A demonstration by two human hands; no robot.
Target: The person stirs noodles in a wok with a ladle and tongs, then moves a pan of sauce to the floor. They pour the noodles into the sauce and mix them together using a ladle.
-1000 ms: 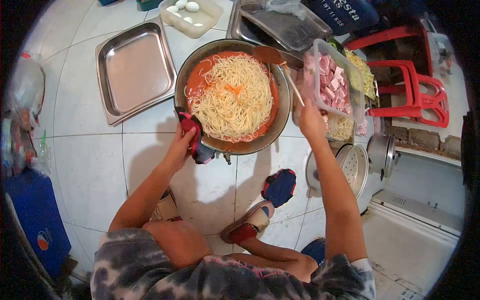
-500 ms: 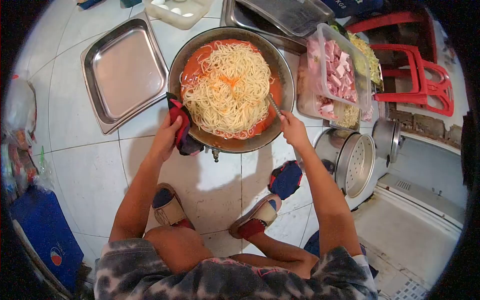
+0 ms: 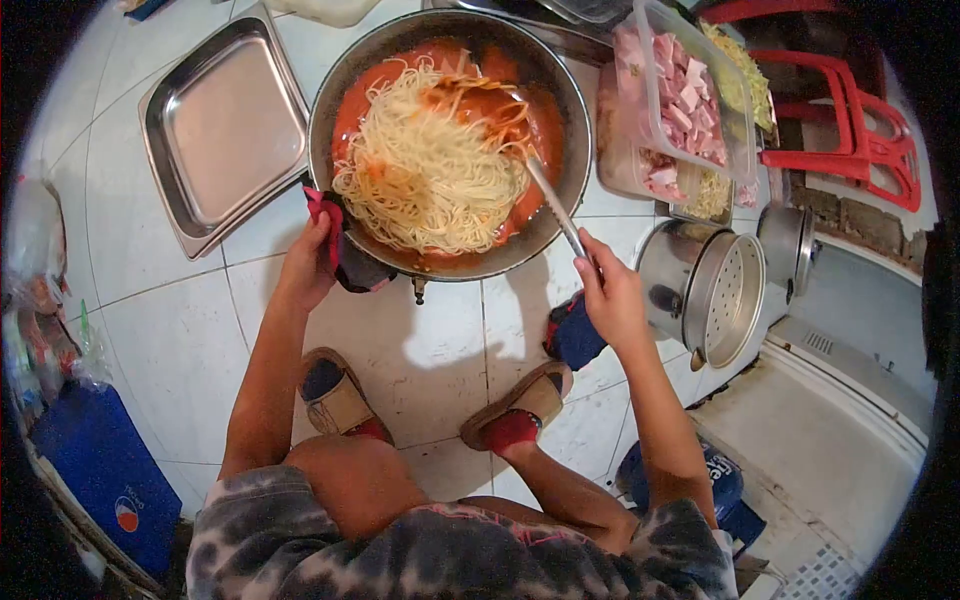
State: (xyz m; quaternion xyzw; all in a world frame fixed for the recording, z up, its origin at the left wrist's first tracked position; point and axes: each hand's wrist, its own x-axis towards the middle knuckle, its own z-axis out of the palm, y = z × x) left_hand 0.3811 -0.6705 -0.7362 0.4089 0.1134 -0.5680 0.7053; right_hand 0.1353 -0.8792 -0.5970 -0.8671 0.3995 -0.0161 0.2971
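A large round pan (image 3: 577,190) on the floor holds pale spaghetti (image 3: 430,190) and orange-red sauce (image 3: 500,65). My right hand (image 3: 612,300), at the pan's lower right, is closed around the metal tongs (image 3: 555,205). Their far end is hidden among the noodles, where some strands are coated red and blurred by motion. At the lower left of the pan, my left hand (image 3: 308,262) grips a red and dark cloth pot holder (image 3: 355,268) against the rim. Another dark blue cloth (image 3: 578,335) lies on the floor below my right hand.
On the left is a steel tray (image 3: 230,130). To the right, plastic tubs hold pink chopped meat (image 3: 685,95) and shredded vegetables (image 3: 740,75). Nearby are a perforated steamer pot (image 3: 725,300) and a red plastic chair (image 3: 850,120). My sandalled feet (image 3: 345,395) are below the pan.
My right hand has pulled back down and right with the tongs, showing more of their shaft. Noodles at the pan's upper right have shifted and reddened. My left hand stays at the rim.
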